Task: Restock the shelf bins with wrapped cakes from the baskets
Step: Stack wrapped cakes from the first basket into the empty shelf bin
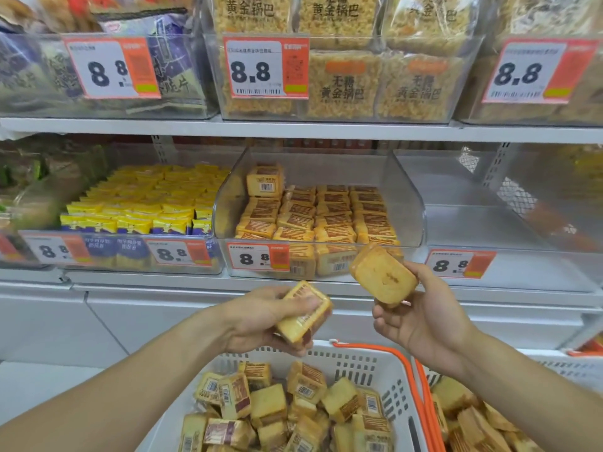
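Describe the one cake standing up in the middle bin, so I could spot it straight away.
Find the clear middle bin on the lower shelf, just above the hands and beside the bin of yellow packets. Look to its back left corner. There the upright cake stands on top of the rows, barcode facing you, while all its neighbours lie flat in neat lines.

Two baskets (pixel 375 363) of cakes (pixel 267 399) sit below the shelf bins (pixel 404 203).

Above you, the top shelf (pixel 326 127) carries rice-crust packs (pixel 342 83) and purple-printed bags (pixel 169 37) in clear bins. At your lower left, yellow-and-purple packets (pixel 146 207) stand in rows. Orange-and-white price tags (pixel 266 68) reading 8.8 front the bins.
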A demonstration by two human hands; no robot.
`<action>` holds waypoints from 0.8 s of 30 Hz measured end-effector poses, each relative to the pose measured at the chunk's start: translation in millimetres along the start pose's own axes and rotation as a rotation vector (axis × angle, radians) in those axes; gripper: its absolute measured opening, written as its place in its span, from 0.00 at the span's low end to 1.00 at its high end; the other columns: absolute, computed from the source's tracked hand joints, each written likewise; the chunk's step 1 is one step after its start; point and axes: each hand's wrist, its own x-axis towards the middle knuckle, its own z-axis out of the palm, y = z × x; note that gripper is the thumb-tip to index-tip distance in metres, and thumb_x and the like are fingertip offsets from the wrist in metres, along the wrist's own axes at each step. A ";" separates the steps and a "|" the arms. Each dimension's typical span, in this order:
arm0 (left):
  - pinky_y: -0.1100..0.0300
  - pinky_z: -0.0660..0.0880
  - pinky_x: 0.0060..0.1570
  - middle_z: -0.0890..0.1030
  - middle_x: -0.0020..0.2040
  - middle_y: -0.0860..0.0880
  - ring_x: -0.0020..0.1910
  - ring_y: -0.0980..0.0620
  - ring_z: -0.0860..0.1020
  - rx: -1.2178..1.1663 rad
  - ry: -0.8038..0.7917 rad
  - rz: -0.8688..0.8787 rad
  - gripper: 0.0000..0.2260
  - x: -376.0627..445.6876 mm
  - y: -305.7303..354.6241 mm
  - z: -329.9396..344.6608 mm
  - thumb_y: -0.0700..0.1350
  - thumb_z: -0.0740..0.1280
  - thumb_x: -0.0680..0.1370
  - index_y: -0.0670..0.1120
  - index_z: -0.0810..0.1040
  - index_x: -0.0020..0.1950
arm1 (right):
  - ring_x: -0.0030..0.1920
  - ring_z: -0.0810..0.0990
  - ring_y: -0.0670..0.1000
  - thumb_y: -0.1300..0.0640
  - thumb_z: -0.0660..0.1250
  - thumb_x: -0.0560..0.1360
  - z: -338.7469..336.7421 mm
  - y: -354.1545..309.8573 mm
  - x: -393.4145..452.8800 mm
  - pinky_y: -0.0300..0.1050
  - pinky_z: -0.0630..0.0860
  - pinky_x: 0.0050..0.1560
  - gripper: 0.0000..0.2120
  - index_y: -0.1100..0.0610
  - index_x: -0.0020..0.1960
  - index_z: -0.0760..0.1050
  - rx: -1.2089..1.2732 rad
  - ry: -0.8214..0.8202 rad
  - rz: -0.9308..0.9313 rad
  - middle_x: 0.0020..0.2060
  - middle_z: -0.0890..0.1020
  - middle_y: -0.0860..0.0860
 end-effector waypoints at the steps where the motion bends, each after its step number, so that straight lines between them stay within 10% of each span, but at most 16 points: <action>1: 0.47 0.83 0.47 0.82 0.46 0.39 0.43 0.41 0.83 0.071 -0.028 -0.007 0.21 0.1 -2.2 -1.3 0.46 0.73 0.76 0.40 0.74 0.66 | 0.32 0.77 0.55 0.43 0.63 0.80 -1.0 -1.1 0.4 0.48 0.77 0.38 0.23 0.63 0.58 0.75 0.008 -0.004 -0.004 0.33 0.76 0.59; 10: 0.55 0.76 0.34 0.85 0.49 0.42 0.40 0.48 0.83 0.414 0.111 0.144 0.22 6.9 -9.8 -11.2 0.46 0.81 0.70 0.44 0.77 0.59 | 0.53 0.84 0.60 0.65 0.76 0.64 -7.6 0.9 6.3 0.48 0.83 0.51 0.32 0.64 0.67 0.73 -0.091 -0.184 -0.108 0.56 0.84 0.62; 17: 0.43 0.83 0.51 0.83 0.60 0.37 0.56 0.38 0.84 -0.005 0.051 0.136 0.21 5.6 -6.4 -6.5 0.43 0.73 0.75 0.41 0.75 0.66 | 0.52 0.85 0.59 0.85 0.67 0.63 -4.9 9.7 8.2 0.47 0.84 0.47 0.33 0.62 0.63 0.76 -0.181 -0.269 -0.266 0.55 0.84 0.59; 24: 0.49 0.77 0.47 0.79 0.64 0.33 0.56 0.38 0.80 -0.236 -0.162 0.106 0.30 2.2 1.2 2.3 0.62 0.51 0.84 0.42 0.75 0.71 | 0.59 0.83 0.57 0.77 0.77 0.60 -7.7 17.7 12.1 0.46 0.81 0.51 0.34 0.61 0.64 0.75 -0.394 -0.342 -0.410 0.58 0.83 0.56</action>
